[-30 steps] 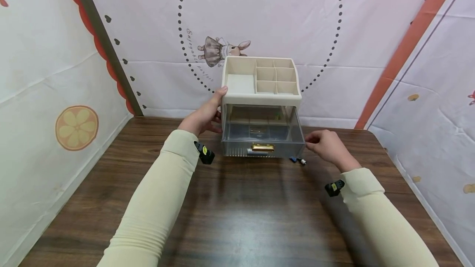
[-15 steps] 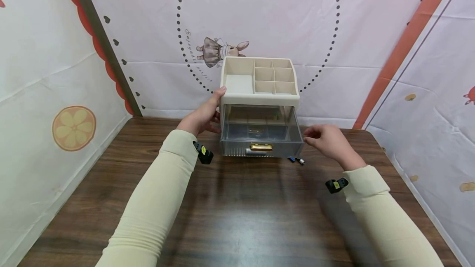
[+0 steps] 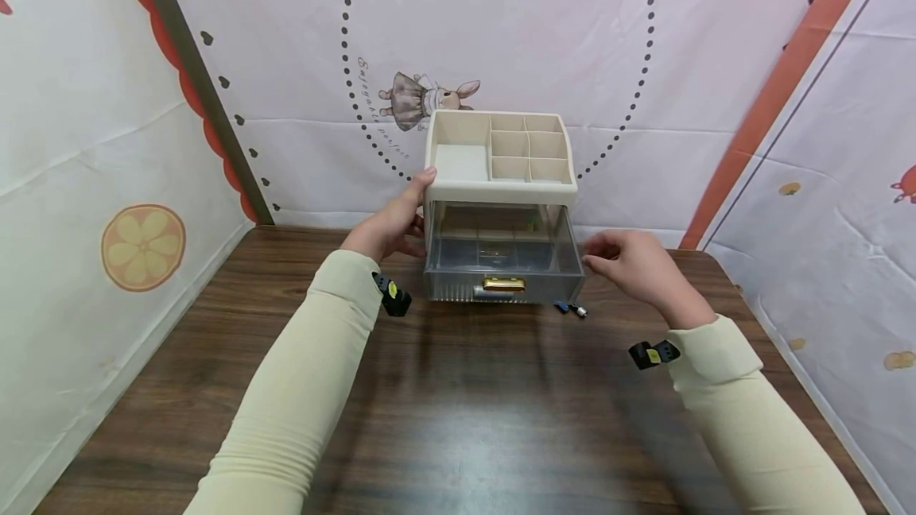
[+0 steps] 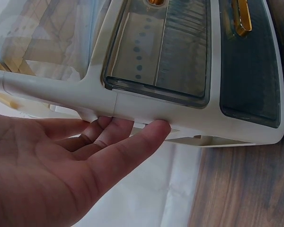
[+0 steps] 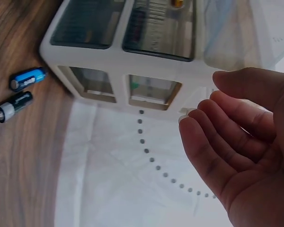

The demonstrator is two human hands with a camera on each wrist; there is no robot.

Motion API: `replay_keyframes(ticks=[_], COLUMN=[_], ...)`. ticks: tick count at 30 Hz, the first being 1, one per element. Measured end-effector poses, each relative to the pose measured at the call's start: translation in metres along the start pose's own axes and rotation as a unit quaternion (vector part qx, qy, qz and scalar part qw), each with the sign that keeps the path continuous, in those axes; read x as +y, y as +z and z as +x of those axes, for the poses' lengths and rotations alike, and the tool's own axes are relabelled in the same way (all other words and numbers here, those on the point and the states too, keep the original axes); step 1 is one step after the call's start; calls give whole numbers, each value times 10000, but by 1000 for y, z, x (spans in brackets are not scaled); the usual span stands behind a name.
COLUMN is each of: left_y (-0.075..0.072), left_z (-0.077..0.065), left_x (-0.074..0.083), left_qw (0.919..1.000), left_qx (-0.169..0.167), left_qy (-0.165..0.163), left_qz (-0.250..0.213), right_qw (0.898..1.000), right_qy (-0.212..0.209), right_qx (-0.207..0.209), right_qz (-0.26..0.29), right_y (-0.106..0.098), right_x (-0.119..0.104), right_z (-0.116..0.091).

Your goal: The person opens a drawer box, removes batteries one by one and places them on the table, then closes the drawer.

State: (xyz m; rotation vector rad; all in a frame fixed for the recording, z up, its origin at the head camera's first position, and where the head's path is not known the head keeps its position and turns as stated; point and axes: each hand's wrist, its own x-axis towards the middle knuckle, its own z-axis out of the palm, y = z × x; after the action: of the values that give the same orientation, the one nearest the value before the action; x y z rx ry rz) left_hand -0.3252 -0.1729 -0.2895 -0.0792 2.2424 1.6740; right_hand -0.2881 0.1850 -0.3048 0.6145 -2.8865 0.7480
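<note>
A cream desktop organizer (image 3: 501, 194) stands against the back wall, its upper clear drawer (image 3: 444, 286) pulled out toward me by a gold handle side. My left hand (image 3: 390, 227) rests against the organizer's left side, thumb up near the top rim. In the left wrist view, its fingertips (image 4: 157, 128) touch the cream side wall. At the other side, my right hand (image 3: 633, 265) is beside the drawer's right wall with fingers loosely bent. The right wrist view shows nothing between that hand's thumb and fingers (image 5: 199, 146), which are close to the organizer's side.
Two batteries lie on the wooden table by the organizer's right side, a blue one (image 5: 27, 78) and a black one (image 5: 13, 107). Two closed dark drawers (image 5: 87, 23) sit below the pulled-out one. Printed cloth walls (image 3: 823, 181) border the table.
My right hand has shifted slightly up and back along the drawer's right side, its wrist moving right. The left hand and the drawer stay about where they were.
</note>
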Motion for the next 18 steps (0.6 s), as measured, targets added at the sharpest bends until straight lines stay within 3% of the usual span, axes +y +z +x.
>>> replay_keyframes(ticks=[18], left_y=[-1], left_z=[1], left_x=[-1], left_qw=[10000], left_qx=[-44], left_qy=[53], left_qz=[54], right_qw=[9986], right_qy=[39], right_qx=[245], right_qz=[463], right_y=[-25], right_x=[-21], right_z=[-10])
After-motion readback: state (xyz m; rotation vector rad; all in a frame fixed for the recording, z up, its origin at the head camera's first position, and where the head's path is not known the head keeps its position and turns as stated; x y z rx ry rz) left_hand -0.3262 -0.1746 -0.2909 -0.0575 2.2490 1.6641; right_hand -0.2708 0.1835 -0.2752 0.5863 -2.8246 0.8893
